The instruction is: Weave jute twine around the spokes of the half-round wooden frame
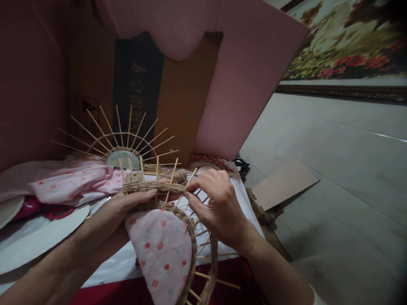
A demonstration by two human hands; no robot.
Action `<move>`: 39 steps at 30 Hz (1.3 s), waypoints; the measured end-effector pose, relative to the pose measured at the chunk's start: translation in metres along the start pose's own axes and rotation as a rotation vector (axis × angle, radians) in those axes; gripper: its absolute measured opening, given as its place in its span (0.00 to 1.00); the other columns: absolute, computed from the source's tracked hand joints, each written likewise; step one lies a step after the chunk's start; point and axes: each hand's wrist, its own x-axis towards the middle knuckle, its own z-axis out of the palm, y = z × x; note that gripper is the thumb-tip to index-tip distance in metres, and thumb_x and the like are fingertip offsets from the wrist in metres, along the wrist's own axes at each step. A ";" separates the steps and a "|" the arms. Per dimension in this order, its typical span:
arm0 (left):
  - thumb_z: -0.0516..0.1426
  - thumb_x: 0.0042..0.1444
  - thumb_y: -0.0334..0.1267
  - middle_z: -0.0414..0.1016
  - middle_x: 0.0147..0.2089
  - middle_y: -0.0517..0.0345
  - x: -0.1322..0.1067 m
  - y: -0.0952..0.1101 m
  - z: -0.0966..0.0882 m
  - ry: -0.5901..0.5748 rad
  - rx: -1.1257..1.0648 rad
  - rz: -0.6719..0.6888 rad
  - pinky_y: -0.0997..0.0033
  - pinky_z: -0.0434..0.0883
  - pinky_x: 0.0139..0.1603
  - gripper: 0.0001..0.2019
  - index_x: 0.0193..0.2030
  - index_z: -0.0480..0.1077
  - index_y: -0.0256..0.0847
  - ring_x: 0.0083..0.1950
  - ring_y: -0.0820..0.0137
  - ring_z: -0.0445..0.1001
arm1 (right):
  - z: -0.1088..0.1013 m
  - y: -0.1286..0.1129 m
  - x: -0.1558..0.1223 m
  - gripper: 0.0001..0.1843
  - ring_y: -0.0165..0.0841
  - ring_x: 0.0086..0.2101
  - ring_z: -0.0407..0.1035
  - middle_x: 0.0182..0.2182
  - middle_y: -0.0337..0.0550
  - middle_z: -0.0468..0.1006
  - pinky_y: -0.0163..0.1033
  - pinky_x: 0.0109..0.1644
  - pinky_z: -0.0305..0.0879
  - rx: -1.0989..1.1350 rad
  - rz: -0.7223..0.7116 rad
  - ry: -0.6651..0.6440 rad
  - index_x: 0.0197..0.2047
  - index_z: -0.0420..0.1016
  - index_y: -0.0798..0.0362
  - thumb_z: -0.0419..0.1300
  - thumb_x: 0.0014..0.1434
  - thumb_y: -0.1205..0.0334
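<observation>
A half-round woven piece (190, 237) of brown twine and thin sticks rests in my hands, its inner panel covered with pink flowered fabric (160, 250). My left hand (127, 205) supports it from the left, with the thumb over the outer twine band (155, 186) and the other fingers mostly hidden underneath. At the right end of that band, my right hand (216, 201) pinches the twine beside a stick with thumb and forefinger. Several bare stick ends poke up past the band. What lies exactly between the right fingertips is hard to make out.
A similar stick fan (124, 140) leans against a cardboard box (187, 106) behind. Loose spotted fabric (79, 180), a twine ball (178, 176) and red-handled scissors (59, 212) lie on the white-covered table (108, 264). White curved boards (41, 241) sit at left.
</observation>
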 end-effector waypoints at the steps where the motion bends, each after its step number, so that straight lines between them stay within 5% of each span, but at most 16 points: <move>1: 0.60 0.48 0.23 0.80 0.32 0.48 0.000 0.000 0.001 0.009 0.024 0.010 0.69 0.75 0.27 0.11 0.38 0.78 0.33 0.27 0.66 0.76 | 0.000 0.000 0.000 0.04 0.34 0.36 0.65 0.30 0.39 0.75 0.42 0.44 0.52 0.000 -0.001 0.002 0.30 0.72 0.53 0.58 0.57 0.68; 10: 0.58 0.50 0.23 0.80 0.29 0.48 0.000 -0.001 -0.001 -0.042 0.035 0.011 0.70 0.75 0.27 0.09 0.35 0.79 0.33 0.25 0.67 0.76 | 0.003 0.000 0.000 0.04 0.34 0.36 0.65 0.30 0.39 0.75 0.42 0.43 0.52 -0.008 -0.014 0.023 0.31 0.71 0.52 0.57 0.57 0.68; 21: 0.58 0.52 0.26 0.81 0.38 0.47 0.005 -0.003 -0.008 -0.088 0.054 0.015 0.71 0.75 0.29 0.11 0.41 0.78 0.35 0.29 0.68 0.77 | 0.003 0.004 0.001 0.03 0.33 0.35 0.66 0.30 0.38 0.76 0.41 0.44 0.53 0.061 0.004 0.002 0.32 0.72 0.52 0.59 0.56 0.69; 29: 0.58 0.53 0.27 0.80 0.44 0.44 0.011 -0.002 -0.010 -0.145 0.035 0.012 0.64 0.75 0.40 0.14 0.47 0.75 0.33 0.42 0.59 0.78 | 0.003 0.003 0.002 0.03 0.34 0.36 0.65 0.31 0.39 0.76 0.41 0.44 0.53 0.039 0.004 -0.017 0.32 0.72 0.52 0.59 0.57 0.68; 35: 0.58 0.54 0.29 0.80 0.43 0.44 0.017 -0.005 -0.017 -0.228 0.012 -0.057 0.64 0.74 0.42 0.13 0.46 0.75 0.32 0.40 0.62 0.78 | 0.006 0.004 0.000 0.03 0.34 0.37 0.65 0.31 0.40 0.75 0.41 0.43 0.53 -0.012 -0.013 -0.019 0.33 0.73 0.54 0.58 0.58 0.67; 39: 0.58 0.53 0.27 0.81 0.39 0.46 0.017 -0.004 -0.015 -0.147 -0.034 -0.075 0.66 0.76 0.40 0.10 0.42 0.77 0.33 0.38 0.63 0.79 | 0.007 0.004 -0.001 0.06 0.35 0.37 0.64 0.31 0.41 0.74 0.42 0.44 0.52 -0.035 -0.030 -0.048 0.33 0.73 0.55 0.57 0.57 0.72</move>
